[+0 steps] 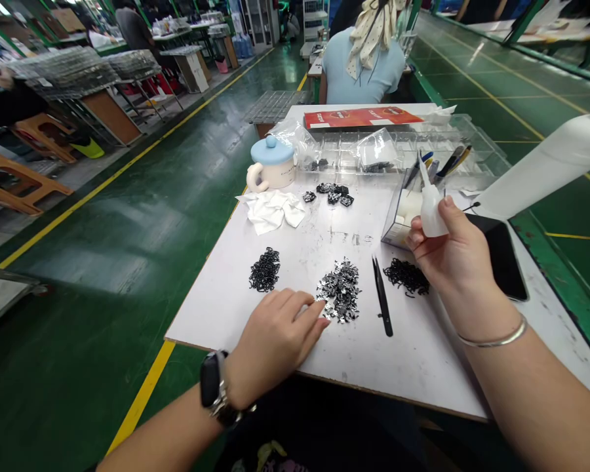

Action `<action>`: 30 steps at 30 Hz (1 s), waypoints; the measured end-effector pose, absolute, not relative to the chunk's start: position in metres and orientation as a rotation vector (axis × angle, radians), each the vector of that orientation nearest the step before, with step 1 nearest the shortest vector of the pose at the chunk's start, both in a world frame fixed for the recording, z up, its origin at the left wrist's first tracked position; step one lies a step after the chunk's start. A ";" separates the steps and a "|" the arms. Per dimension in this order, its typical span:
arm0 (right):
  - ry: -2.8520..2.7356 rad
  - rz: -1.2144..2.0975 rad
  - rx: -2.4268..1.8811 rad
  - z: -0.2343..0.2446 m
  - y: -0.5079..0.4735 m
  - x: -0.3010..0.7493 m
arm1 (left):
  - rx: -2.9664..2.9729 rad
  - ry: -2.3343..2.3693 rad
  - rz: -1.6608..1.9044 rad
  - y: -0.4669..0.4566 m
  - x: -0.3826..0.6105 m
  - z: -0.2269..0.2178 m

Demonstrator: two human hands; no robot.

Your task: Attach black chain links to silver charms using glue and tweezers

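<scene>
My right hand (455, 249) is raised over the right side of the table, with its fingers closed around a small translucent white squeeze bottle (429, 206). The bottle's thin nozzle points up. At the near edge of a pile of small shiny metal pieces (341, 288) rests my left hand (280, 328), fingers loosely bent, thumb and index tip slightly apart at the pieces. Black tweezers (382, 298) lie right of that pile. Small black curved parts form a left pile (264, 270) and a right pile (407, 276).
Farther back are a lidded mug (273, 164), crumpled tissue (270, 210), small black packets (337, 192) and a clear divided tray (339, 151). A pen holder (398, 213), a phone (501, 255) and a large white bottle (545, 164) stand or lie right. A person (361, 62) sits ahead.
</scene>
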State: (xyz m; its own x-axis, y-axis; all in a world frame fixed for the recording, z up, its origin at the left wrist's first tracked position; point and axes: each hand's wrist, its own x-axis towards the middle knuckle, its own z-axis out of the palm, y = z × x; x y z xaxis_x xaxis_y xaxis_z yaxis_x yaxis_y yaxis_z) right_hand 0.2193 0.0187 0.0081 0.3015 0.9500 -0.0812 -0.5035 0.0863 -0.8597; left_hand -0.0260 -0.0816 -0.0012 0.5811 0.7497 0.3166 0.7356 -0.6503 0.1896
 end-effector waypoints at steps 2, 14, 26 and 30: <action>-0.603 1.180 -0.930 0.009 0.018 0.220 | 2.600 1.378 0.553 -0.092 -0.040 -0.007; -0.544 1.318 -0.882 0.011 0.011 0.207 | 2.133 1.304 0.707 -0.088 -0.051 -0.010; -0.816 0.771 -0.876 0.029 -0.022 0.211 | 1.747 1.007 0.727 -0.014 0.003 0.006; -0.969 0.818 -1.007 0.024 -0.041 0.200 | 1.770 1.061 0.717 -0.016 -0.006 -0.005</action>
State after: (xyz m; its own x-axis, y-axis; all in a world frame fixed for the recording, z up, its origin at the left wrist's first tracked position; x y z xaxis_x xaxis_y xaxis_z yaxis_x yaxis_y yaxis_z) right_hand 0.2002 -0.0412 0.0238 0.3569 0.8949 0.2679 -0.1146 0.3266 -0.9382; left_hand -0.0060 -0.0159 -0.0049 0.4586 0.8883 0.0225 0.3517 -0.2047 0.9135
